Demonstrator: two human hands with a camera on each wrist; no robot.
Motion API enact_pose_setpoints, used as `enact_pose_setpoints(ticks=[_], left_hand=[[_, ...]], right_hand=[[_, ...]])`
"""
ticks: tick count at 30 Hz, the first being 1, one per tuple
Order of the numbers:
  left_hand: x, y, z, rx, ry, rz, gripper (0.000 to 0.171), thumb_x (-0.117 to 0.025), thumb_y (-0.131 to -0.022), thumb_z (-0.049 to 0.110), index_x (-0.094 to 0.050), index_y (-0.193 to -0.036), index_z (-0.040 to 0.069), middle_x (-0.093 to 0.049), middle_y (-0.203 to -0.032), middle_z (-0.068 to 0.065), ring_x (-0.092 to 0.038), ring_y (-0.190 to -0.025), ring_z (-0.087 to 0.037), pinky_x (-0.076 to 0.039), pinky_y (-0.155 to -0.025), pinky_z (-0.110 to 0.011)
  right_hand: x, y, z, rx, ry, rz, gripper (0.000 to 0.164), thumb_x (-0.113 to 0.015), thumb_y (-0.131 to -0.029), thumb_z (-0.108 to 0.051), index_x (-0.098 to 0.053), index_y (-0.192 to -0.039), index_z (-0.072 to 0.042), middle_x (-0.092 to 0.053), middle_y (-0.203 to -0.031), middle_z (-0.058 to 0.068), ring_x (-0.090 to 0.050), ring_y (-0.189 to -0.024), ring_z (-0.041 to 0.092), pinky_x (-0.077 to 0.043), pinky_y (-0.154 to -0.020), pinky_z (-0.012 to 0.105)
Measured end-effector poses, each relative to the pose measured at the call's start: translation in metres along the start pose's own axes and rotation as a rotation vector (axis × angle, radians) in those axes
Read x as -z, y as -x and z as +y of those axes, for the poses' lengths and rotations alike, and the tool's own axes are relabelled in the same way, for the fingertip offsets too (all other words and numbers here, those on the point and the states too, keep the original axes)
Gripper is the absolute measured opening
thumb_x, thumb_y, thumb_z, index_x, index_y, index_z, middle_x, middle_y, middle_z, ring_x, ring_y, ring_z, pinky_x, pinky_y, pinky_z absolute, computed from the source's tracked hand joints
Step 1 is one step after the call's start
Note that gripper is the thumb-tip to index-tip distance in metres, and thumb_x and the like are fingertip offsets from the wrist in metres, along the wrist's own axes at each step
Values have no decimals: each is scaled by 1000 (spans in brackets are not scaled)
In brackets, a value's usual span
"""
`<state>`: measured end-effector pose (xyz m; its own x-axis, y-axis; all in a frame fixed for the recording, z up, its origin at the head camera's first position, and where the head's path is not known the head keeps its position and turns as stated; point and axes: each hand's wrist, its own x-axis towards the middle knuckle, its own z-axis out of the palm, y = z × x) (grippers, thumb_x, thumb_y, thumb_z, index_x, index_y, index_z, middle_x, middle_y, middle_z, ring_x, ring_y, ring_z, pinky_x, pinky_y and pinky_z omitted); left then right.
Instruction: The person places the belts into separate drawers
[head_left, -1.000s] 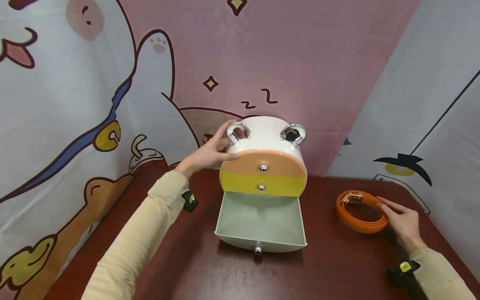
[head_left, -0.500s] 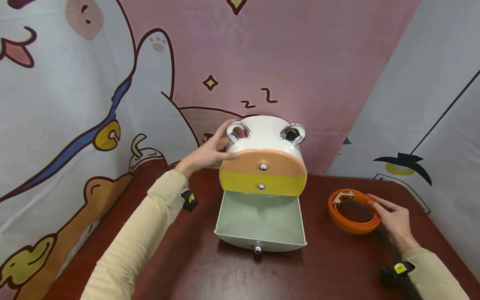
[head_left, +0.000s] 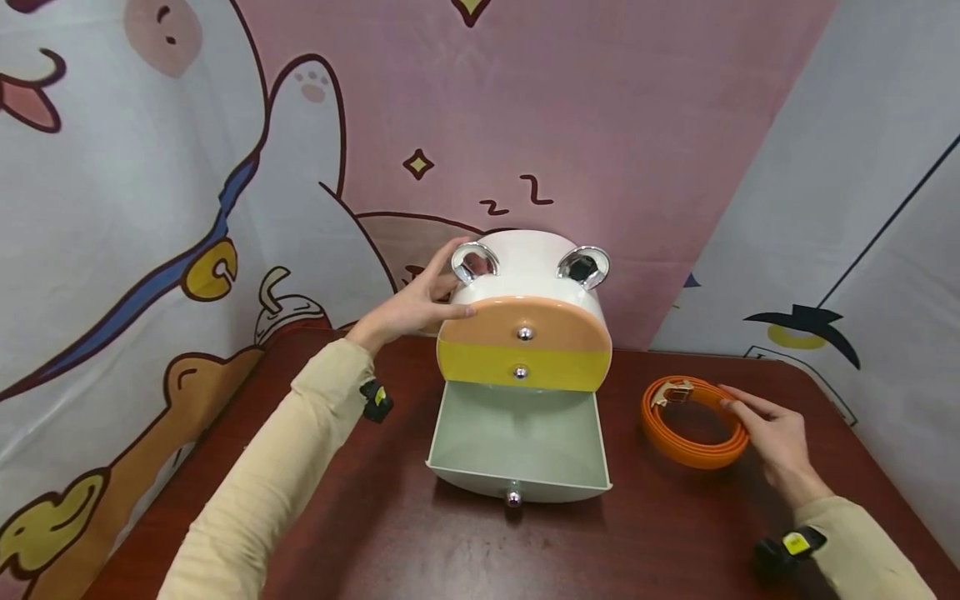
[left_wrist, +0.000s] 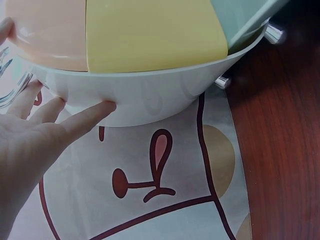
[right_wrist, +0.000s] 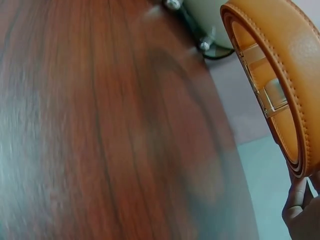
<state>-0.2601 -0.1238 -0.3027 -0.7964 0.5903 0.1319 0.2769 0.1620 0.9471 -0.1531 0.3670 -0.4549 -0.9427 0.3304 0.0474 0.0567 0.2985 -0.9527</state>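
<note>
A white storage box (head_left: 531, 265) with frog-like silver eyes stands on the table. Its orange drawer (head_left: 555, 327) and yellow drawer (head_left: 480, 362) are closed, while the pale green bottom drawer (head_left: 517, 433) is pulled out with nothing inside. My left hand (head_left: 411, 312) rests on the box's left side, thumb at the front edge; in the left wrist view its straight fingers (left_wrist: 90, 116) touch the white wall. On the right, my right hand (head_left: 776, 437) pinches a coiled orange belt (head_left: 693, 454) by its side, above the table. The belt's metal buckle (right_wrist: 274, 95) shows inside the coil.
The dark red wooden table (head_left: 585, 550) spreads in front of the box. A printed cartoon cloth (head_left: 637, 125) hangs close behind the box and table. The green drawer's round silver knob (head_left: 513, 498) juts toward the front.
My right hand has carried the coiled belt leftward, closer to the box. The left hand and the open drawer have stayed in place.
</note>
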Motion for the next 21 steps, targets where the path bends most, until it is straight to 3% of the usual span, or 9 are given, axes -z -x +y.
enact_pose_setpoints(ticks=[7,12,21], left_hand=[[0,0,0,-4,0,-4,96,-69,-89,4,-8,-151,45,-53,-134,-11,-58,-112,-31,-51,-86,-44],[1,0,-1,-36,-20,-11,96,-69,-89,5,-6,-152,40,-54,-135,-10,-55,-117,-26,-45,-94,-44],[1,0,-2,-63,-15,-25,94,-68,-90,5,-7,-151,41,-54,-134,-9,-54,-118,-24,-43,-97,-43]], right_hand=[[-7,5,-12,19,-20,-29,36,-66,-94,-28,-67,-125,-10,-58,-91,-25,-57,-81,-7,-50,-63,15],[-11,12,-21,47,-91,-73,31,-68,-93,-24,-70,-121,-12,-62,-92,-24,-60,-81,-5,-51,-61,16],[-19,24,-35,47,-170,-160,27,-66,-94,-19,-71,-120,-16,-65,-96,-20,-63,-76,3,-51,-55,20]])
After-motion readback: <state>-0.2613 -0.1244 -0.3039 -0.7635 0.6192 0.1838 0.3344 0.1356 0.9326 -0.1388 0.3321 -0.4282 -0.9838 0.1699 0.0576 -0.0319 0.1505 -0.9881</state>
